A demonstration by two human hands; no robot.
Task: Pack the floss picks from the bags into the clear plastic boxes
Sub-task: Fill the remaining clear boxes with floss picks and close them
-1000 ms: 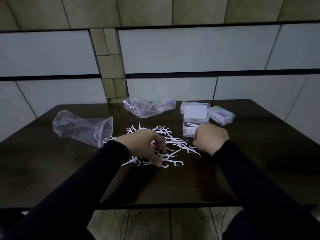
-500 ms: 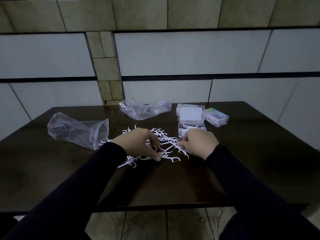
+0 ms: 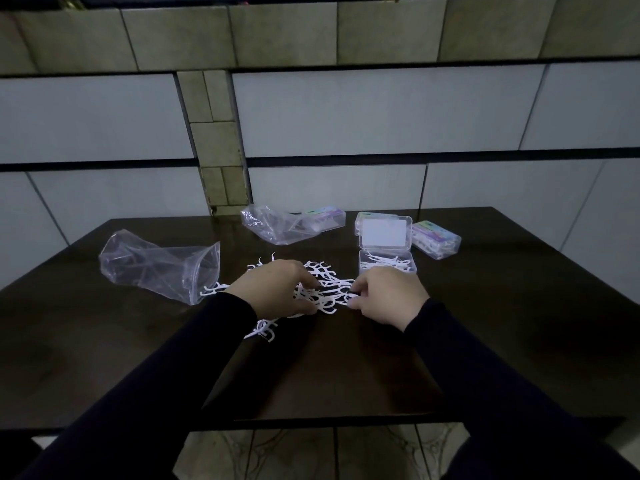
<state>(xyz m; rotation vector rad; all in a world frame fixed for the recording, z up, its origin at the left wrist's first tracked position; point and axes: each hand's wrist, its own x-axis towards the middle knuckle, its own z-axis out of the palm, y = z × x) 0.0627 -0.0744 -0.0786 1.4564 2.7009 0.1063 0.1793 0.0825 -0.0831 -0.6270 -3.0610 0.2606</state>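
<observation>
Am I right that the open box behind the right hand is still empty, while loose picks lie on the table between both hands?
Not quite: the head view shows the open box already holds several picks. The rest stands: it sits behind the right hand, and loose picks lie on the table between both hands.

White floss picks (image 3: 325, 289) lie in a loose tangled heap at the table's middle, a few strays trailing toward the near left. An open clear plastic box (image 3: 387, 265) sits just right of the heap, lid (image 3: 385, 233) raised at the back, a few picks inside; a shut, filled box (image 3: 436, 239) lies to its right. One clear bag (image 3: 159, 266) lies slack on its side at left, mouth toward the heap; a second crumpled bag (image 3: 273, 225) lies farther back with a box (image 3: 325, 219) partly inside.
</observation>
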